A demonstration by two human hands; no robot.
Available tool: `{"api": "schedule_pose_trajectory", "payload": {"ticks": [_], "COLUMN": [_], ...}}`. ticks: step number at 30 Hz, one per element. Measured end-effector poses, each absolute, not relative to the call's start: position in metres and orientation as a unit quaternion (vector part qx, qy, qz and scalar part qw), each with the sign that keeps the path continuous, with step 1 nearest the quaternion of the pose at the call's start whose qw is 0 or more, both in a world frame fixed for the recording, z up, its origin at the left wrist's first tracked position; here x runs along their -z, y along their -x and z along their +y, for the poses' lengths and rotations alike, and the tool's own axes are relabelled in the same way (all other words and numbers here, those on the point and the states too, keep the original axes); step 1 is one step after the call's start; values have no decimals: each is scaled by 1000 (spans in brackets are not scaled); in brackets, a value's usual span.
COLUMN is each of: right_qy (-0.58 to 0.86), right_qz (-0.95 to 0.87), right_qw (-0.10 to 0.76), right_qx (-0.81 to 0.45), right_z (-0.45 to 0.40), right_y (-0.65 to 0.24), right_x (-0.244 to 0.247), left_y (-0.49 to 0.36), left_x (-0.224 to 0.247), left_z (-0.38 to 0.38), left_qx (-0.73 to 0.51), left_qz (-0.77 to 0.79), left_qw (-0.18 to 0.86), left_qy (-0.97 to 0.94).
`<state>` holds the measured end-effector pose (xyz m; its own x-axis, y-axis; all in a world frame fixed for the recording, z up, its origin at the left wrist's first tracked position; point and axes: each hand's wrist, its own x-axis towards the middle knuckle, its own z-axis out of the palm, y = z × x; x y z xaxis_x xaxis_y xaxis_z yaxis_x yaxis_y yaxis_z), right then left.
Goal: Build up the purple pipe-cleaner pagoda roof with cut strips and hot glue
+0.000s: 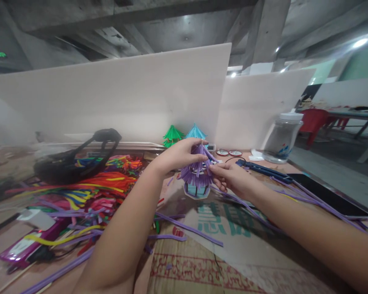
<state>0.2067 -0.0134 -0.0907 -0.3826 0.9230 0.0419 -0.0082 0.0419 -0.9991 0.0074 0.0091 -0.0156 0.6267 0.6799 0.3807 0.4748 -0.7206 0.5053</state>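
Two bare hands meet near ctr. of frame, head view. Purple pavilion model [197, 180] stands upright just R of ctr.; whether its base touches the printed tabletop [187, 273] can't be told.

L hand [182, 154]: closed on model's upper roof, thumb on near side, fingers over top. R hand [233, 179]: thumb & index drawn nearly together at R edge of upper roof, by the purple strips [213, 155]; firm pinch or mere touch, can't tell.

Handling (est.): model light; strips soft, bendable; posts & roof joints prob. fragile. Hold at roof peak or base rim; don't squeeze fringe.

Position re grip: peak btwn L thumb & fingers; lower roof & pale-blue base hang clear below both hands. Green roof [173, 134] & blue roof [196, 131] behind, upper ctr.
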Motion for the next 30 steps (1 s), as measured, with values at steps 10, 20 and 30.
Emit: {"api": "schedule_pose_trajectory", "payload": {"ticks": [10, 20, 30], "right_qy": [393, 390, 400], "right_qz": [-602, -628, -655], "right_qw": [409, 386, 352], "right_qx": [-562, -552, -535], "right_z": [-11, -12, -10], "right_y": [-205, -208, -211], "right_x": [93, 92, 87], "left_y": [-9, -4, -6], "left_x": [14, 13, 15], "left_z": [10, 7, 8], "left_qx": [-265, -229, -239], "left_qz": [350, 352, 351], "left_qw": [172, 169, 169], "left_qy": [-882, -892, -889]}}
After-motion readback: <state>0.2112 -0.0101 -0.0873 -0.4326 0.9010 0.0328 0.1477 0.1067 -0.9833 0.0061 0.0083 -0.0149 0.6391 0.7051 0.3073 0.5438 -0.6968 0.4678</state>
